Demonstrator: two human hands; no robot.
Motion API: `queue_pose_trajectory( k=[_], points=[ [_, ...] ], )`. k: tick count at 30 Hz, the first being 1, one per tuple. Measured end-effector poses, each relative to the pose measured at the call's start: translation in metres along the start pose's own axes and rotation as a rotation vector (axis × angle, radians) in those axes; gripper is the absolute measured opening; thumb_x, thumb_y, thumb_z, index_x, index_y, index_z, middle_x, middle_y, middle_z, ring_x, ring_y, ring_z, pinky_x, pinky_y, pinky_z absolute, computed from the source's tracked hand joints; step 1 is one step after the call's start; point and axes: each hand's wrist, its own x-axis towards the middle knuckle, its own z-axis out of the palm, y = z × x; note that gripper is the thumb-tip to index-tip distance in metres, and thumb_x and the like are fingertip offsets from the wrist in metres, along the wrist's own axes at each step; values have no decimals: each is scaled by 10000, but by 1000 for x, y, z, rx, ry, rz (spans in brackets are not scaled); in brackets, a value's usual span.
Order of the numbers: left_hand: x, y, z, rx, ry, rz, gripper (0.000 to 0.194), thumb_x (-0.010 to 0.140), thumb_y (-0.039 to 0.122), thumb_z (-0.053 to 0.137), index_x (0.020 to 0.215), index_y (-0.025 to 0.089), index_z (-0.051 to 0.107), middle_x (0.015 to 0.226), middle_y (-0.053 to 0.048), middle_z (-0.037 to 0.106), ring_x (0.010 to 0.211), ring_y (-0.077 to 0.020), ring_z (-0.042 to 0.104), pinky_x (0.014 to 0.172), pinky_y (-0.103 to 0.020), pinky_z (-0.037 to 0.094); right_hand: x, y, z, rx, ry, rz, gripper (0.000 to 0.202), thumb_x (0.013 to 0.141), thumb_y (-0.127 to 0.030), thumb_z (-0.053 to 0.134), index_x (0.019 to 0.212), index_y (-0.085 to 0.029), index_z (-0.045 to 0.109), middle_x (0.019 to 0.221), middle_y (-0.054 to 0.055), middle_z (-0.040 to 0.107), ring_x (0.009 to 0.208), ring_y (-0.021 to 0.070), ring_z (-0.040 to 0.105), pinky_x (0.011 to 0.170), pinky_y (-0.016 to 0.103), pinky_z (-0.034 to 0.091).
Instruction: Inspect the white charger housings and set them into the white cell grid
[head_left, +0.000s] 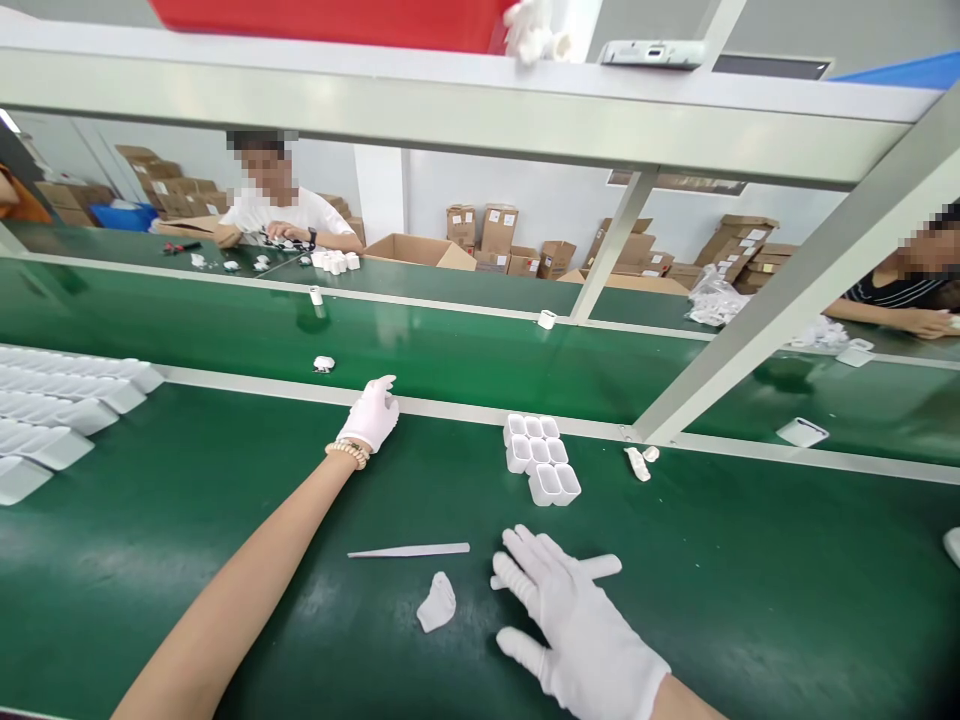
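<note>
Across the green surface [337,650], two gloved hands are lying well apart. The left hand [371,415] is resting at or above the near rail [465,411] of the belt [450,355], its fingers loosely bent; on the belt, a small white part [323,364] is lying to its left. The right hand [574,620] is spreading wide, palm down, over a white stick [602,567], whose ends are protruding on both sides. White cups [538,466] are standing clustered beyond it; a tapered tool [409,550] is lying to its left.

The step appears to be working at the belt edge. For good control, the operator should be keeping the left wrist clear of the rail, gripping small parts lightly by their sides and leaving weight off the stick.

The left palm is facing away, so one cannot tell whether it is holding anything. The right hand is hiding the stick's middle; contact is not showing clearly. Rows of white cases [90,413] are running out of frame at left.
</note>
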Motion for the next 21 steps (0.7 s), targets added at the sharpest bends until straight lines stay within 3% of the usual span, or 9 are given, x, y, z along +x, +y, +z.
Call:
queue_pose_trajectory(
  k=[3, 6, 9, 13, 15, 21],
  points=[
    [0, 2, 0, -5, -8, -13, 545, 875, 162, 532, 1416, 217, 503, 1297, -131, 623, 1162, -283, 668, 1071, -457, 512, -2, 7, -5, -43, 11, 80, 607, 944, -528, 538, 1393, -129, 621, 1463, 158, 553, 1353, 376, 537, 1071, 509, 534],
    [0, 3, -1, -6, -25, -25, 543, 882, 167, 523, 1423, 207, 495, 1316, -139, 615, 1180, -291, 659, 1088, -471, 497, -5, 5, 4, -79, 18, 10, 649, 955, -579, 489, 1333, -82, 665, 1425, 196, 582, 1337, 408, 544, 1069, 532, 531],
    [-1, 3, -2, -7, -25, -23, 542, 882, 171, 526, 1421, 218, 495, 1317, -131, 617, 1183, -287, 658, 1093, -462, 493, -3, -3, 16, -96, 22, -45, 765, 952, -633, 457, 1374, -12, 603, 1453, 251, 536, 1360, 449, 505, 1086, 593, 495],
    [-1, 1, -2, -7, -20, -9, 548, 880, 175, 538, 1423, 233, 494, 1321, -124, 617, 1174, -279, 663, 1089, -449, 497, 7, -9, 21, -122, 15, 39, 839, 924, -660, 500, 1419, 16, 540, 1492, 280, 480, 1409, 476, 426, 1127, 664, 410],
    [-1, 1, -2, -5, -20, -5, 549, 880, 173, 538, 1424, 230, 493, 1323, -126, 617, 1175, -277, 662, 1093, -451, 493, 7, -7, 21, -130, 21, 47, 806, 931, -645, 500, 1413, -1, 557, 1486, 264, 498, 1406, 469, 437, 1133, 660, 405],
    [-2, 3, -1, 10, -12, 0, 559, 872, 163, 547, 1424, 235, 496, 1291, -122, 635, 1165, -284, 667, 1083, -455, 500, -13, -2, 19, -171, 120, -122, 614, 1023, -497, 367, 1286, -46, 690, 1375, 221, 627, 1284, 411, 599, 1056, 575, 512]
  ],
)
